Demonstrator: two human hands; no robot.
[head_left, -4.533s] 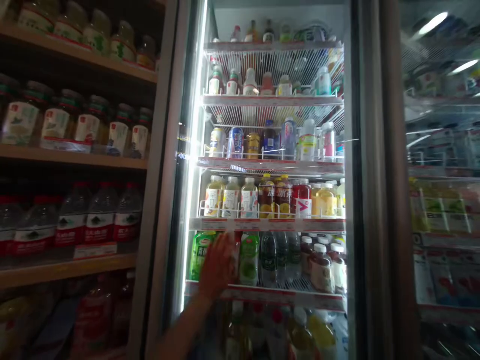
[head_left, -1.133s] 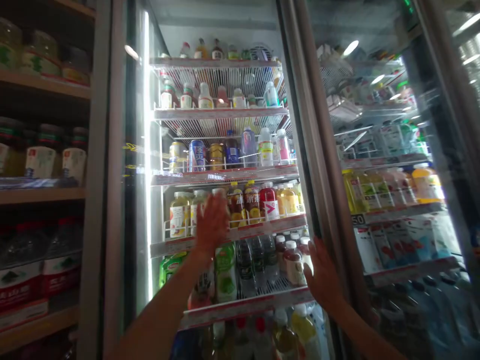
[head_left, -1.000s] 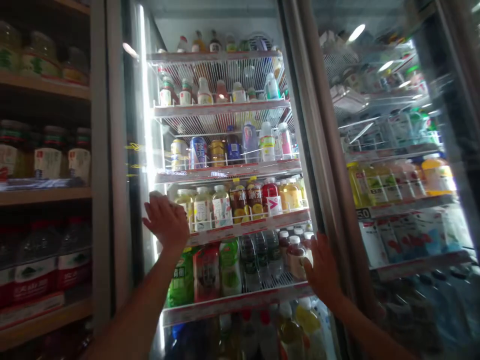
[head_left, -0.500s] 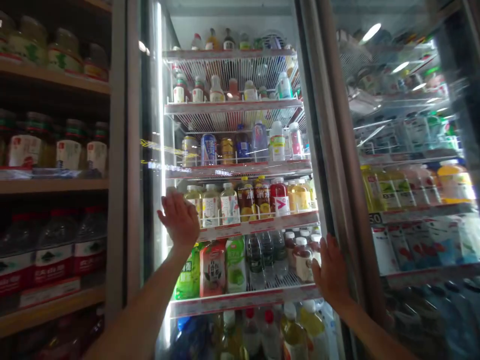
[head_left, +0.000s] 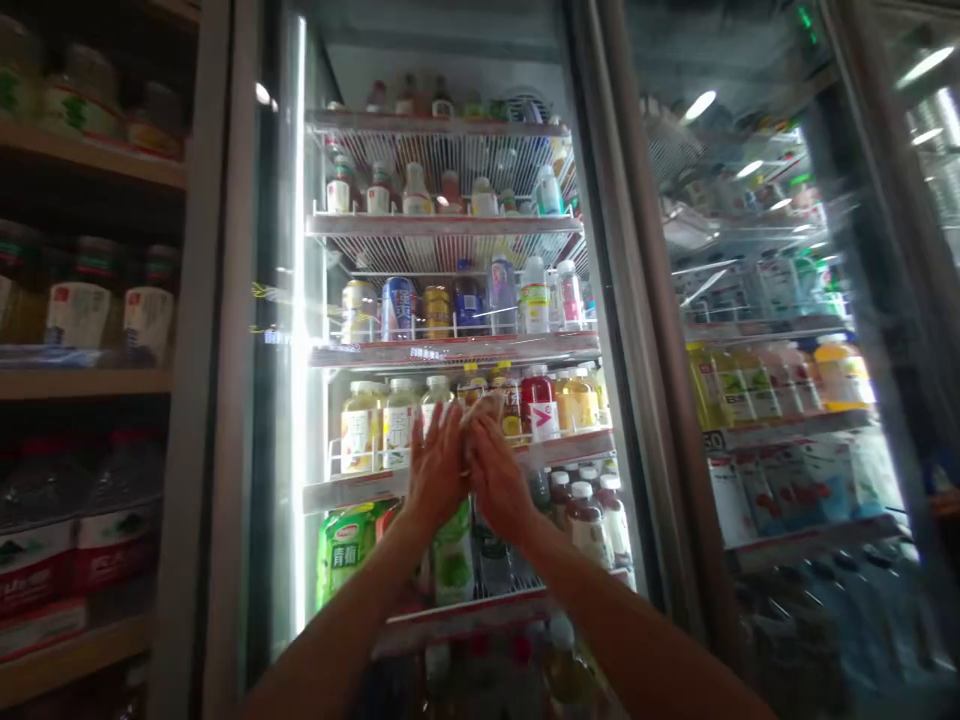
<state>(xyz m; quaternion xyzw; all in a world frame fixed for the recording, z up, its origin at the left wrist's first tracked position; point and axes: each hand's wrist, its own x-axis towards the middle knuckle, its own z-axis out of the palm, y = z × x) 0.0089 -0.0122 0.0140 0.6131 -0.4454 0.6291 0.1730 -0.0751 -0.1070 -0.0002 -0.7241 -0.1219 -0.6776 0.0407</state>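
My left hand (head_left: 437,468) lies against the glass door (head_left: 450,65) of a lit drinks fridge, fingers stretched out and somewhat apart. Right beside it, fingertips nearly meeting, my right hand (head_left: 499,480) is held flat with its fingers straight. A pale blurred patch (head_left: 486,408) shows at the fingertips; I cannot tell whether it is a cloth or a reflection. Behind the glass and partly covered by the hands stand tea bottles (head_left: 401,425), a red-drink bottle (head_left: 539,405) and a green-labelled bottle (head_left: 453,565).
A metal door frame (head_left: 637,300) runs down to the right, with a second glass-fronted fridge (head_left: 780,330) beyond it. To the left are wooden shelves (head_left: 82,382) holding bottles. Several wire shelves (head_left: 450,225) of drinks fill the lit fridge.
Both hands have come together at the middle of the glass: the left moved right, the right moved left from near the door frame. The view has shifted slightly to the right.
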